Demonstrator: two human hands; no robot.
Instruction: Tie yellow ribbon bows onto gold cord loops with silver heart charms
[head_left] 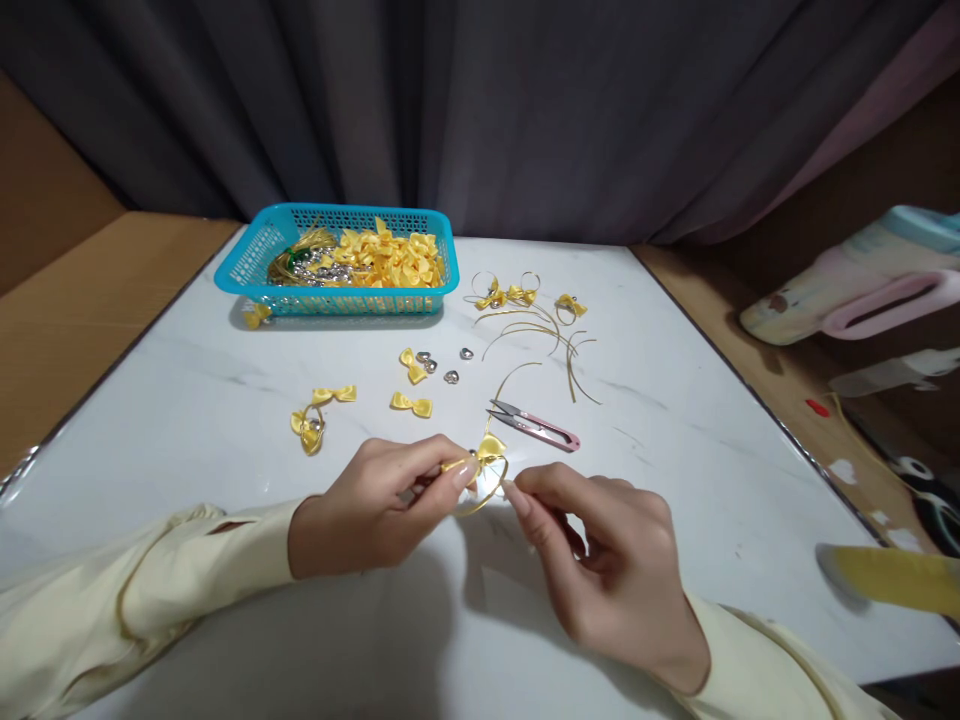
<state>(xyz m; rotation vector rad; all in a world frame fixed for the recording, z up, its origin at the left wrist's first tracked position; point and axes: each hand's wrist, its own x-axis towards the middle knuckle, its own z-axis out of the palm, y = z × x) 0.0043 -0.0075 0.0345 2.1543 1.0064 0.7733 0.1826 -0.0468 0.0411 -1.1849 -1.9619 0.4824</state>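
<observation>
My left hand (394,500) pinches a yellow satin bow (491,447) between thumb and forefinger. A gold cord (480,508) curves in a loop below the bow, and its right side meets the fingertips of my right hand (611,560), which are pressed together on it. Just beyond the bow lie thread snips (536,426) with pink handles, blades pointing left. A loose strand of gold cord (510,380) runs up behind them. Two loose bows (411,405) and several silver heart-shaped beads (451,377) rest farther back.
A blue plastic basket (337,293) at the back holds yellow bows, silver beads and a gold cord bundle. Bows with cord loops lie at left (309,432) and back right (570,306). Cut cord pieces (525,325) are nearby. A pink-handled tumbler (862,280) stands right.
</observation>
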